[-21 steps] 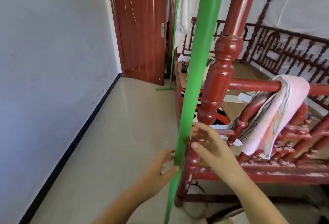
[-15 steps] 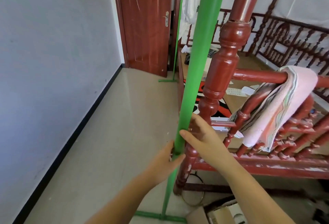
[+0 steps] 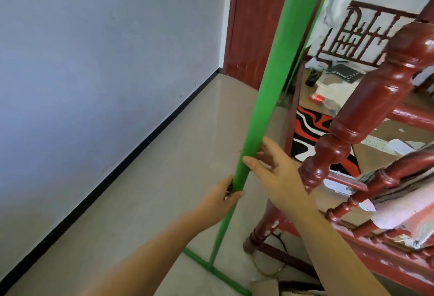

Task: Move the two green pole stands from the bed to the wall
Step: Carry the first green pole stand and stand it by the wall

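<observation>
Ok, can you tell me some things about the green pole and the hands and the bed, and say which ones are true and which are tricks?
1. The left hand is wrapped around the near green pole. True.
2. The right hand is holding the red bedpost. False: it is at the green pole, fingers open, just above the left hand.
3. The pole's foot is up on the bed. False: it is down at the floor beside the bed.
4. A second green pole stands farther back, near the door. True.
5. The wall on the left is bright red. False: it is a pale bluish colour with a black strip along the bottom.
</observation>
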A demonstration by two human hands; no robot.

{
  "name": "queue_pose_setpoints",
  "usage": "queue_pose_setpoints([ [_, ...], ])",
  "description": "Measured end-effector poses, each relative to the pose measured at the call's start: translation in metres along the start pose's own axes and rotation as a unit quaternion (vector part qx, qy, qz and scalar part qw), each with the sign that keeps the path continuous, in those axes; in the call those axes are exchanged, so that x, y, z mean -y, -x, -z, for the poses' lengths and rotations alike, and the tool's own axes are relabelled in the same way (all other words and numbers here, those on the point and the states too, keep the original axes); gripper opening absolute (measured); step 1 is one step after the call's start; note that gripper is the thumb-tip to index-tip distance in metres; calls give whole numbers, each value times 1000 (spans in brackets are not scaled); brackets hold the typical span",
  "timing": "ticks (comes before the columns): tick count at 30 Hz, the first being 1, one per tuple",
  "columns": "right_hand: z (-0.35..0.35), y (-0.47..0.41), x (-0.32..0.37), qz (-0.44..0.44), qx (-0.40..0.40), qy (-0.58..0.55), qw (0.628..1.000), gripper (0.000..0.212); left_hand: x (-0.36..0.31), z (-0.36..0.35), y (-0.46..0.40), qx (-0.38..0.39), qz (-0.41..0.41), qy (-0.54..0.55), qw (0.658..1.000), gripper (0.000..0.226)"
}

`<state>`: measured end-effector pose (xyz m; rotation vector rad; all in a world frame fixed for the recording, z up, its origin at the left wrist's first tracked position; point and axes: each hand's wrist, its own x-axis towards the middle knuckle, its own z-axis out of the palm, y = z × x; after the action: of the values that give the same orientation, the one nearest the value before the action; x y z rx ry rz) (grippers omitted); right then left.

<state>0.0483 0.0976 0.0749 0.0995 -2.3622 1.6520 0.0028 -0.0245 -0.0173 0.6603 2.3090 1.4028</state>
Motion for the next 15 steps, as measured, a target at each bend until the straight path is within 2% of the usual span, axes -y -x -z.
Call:
queue_pose_setpoints([
  [6,-66,-34,13,24,73,-20,997,25,32,61,27,-88,26,-70,993,27],
  [9,-104,-47,22,37,93,-25,995,16,46,94,43,-113,39,-86,989,26],
  [15,-190,-66,50,52,122,-36,990,16,79,167,78,-153,68,-97,981,25],
])
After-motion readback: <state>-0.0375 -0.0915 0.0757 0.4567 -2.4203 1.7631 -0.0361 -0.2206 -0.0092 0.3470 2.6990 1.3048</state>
